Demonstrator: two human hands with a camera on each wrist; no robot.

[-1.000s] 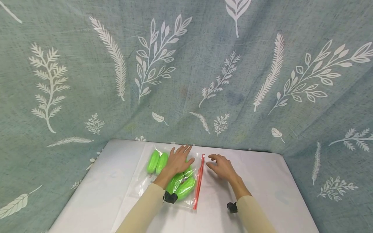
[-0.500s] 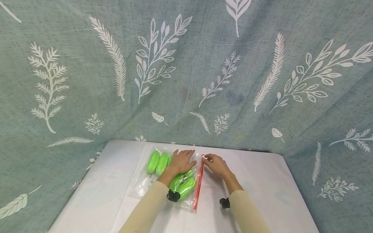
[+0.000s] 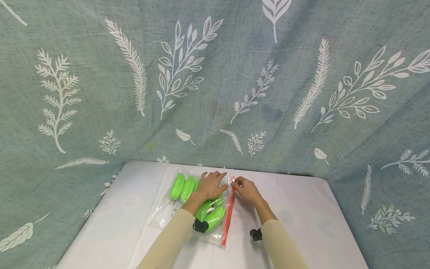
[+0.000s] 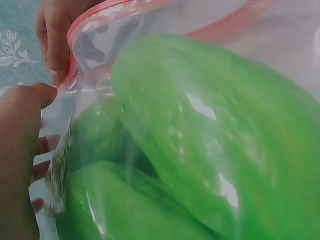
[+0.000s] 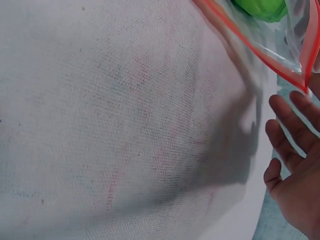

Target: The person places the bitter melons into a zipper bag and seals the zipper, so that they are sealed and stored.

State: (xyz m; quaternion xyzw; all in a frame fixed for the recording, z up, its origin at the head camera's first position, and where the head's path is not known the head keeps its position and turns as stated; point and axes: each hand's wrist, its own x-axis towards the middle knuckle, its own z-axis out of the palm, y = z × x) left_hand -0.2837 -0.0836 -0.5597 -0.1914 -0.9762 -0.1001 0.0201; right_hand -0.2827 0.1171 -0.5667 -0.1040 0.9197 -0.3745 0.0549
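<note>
A clear zip bag (image 3: 158, 215) lies on the table, holding several bright green, cucumber-shaped vegetables (image 3: 177, 186). Its red zip edge (image 3: 228, 213) faces right; two red edges stand apart in the left wrist view, so the mouth gapes. My left hand (image 3: 209, 188) rests across the far part of the bag with fingers spread, hiding some of the vegetables. At the zip's far corner, my right hand (image 3: 248, 190) pinches the red edge between thumb and fingertip. In the right wrist view, the other fingers (image 5: 286, 145) of that hand stand loosely away from the bag.
A white cloth covers the table (image 3: 302, 220), whose far edge meets a grey-green curtain (image 3: 208, 93) with white leaf prints. The curtain also hangs along both sides. Black wrist cameras sit on the left (image 3: 201, 225) and right (image 3: 256, 234) wrists.
My right hand has come left from beside the bag and taken hold of the far zip corner. The left hand has slid slightly right over the bag. The zip edge has parted somewhat.
</note>
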